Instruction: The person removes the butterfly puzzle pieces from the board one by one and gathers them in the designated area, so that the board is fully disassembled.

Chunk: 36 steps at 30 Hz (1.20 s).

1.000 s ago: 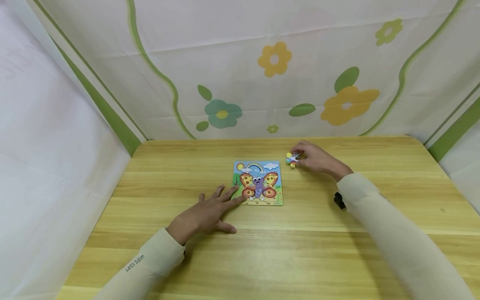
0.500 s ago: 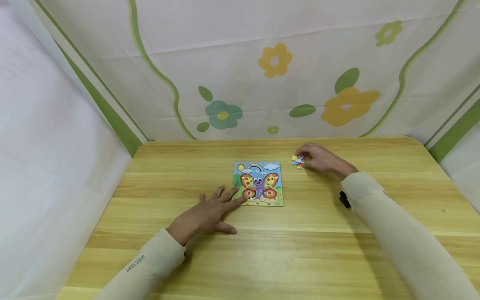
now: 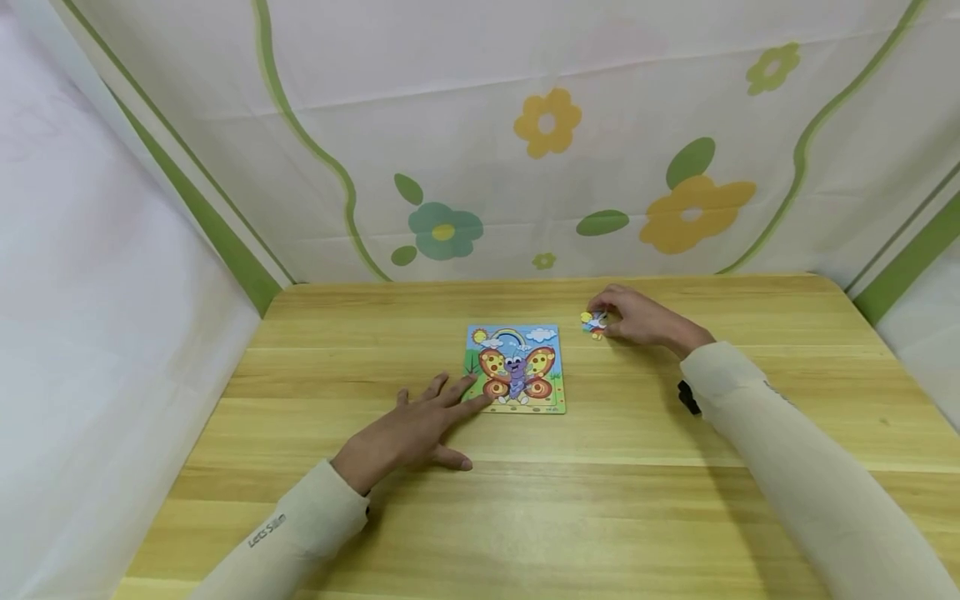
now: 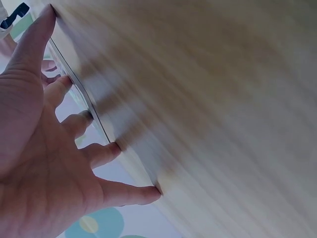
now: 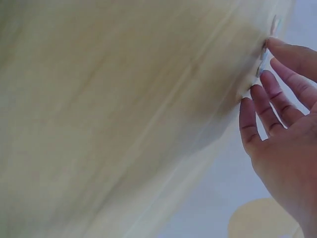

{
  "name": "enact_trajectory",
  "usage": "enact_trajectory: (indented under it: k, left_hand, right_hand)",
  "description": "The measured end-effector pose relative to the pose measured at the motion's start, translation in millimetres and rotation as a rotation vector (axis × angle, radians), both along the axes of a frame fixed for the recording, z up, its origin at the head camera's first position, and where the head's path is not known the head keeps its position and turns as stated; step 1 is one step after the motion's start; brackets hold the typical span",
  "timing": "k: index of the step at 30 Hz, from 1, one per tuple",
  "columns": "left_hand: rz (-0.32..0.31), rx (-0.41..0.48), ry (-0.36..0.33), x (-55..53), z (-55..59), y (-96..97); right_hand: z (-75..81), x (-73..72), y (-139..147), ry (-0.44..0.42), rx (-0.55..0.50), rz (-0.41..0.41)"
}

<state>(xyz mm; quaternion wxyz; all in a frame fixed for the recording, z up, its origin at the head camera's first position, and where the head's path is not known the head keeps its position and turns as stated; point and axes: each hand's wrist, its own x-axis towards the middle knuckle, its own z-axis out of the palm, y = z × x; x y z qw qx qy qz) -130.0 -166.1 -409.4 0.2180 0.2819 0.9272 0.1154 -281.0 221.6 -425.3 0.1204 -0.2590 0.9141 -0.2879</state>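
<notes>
A square butterfly jigsaw puzzle lies flat on the wooden table, with a sun, rainbow and cloud along its top. My left hand rests beside it with spread fingers; some fingertips touch its lower left edge. In the left wrist view, the fingertips of my left hand press down at the board's edge and the tabletop. Right of the puzzle, my right hand holds small colourful puzzle pieces between thumb and fingers, low at the table. The right wrist view shows my right hand with its fingertips down; the pieces appear edge-on.
The wooden table reaches back to a white cloth wall printed with flowers and green vines. More cloth closes off the left and right sides. A black object shows under the right cuff.
My right hand has shifted slightly to the right with the puzzle pieces, then stayed almost still. My left hand and the butterfly puzzle keep their places.
</notes>
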Motion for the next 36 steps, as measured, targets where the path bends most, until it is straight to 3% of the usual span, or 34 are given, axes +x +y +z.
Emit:
enact_trajectory:
  k: [8,18,26,36]
  left_hand:
    - [-0.016,0.002,0.015,0.3,1.4,1.0]
    - [-0.01,0.011,-0.004,-3.3,0.6,2.8]
    - [-0.01,0.015,-0.011,-4.8,1.4,2.3]
    - [-0.023,0.018,0.002,-5.1,0.3,0.9]
  right_hand:
    - [7.0,3.7,-24,0.061,-0.016,0.051]
    - [15.9,13.3,-81,-0.002,-0.07,0.142]
    - [8.3,10.5,-111,0.027,-0.045,0.221]
    - [3.6,6.4,-127,0.006,0.032,0.243]
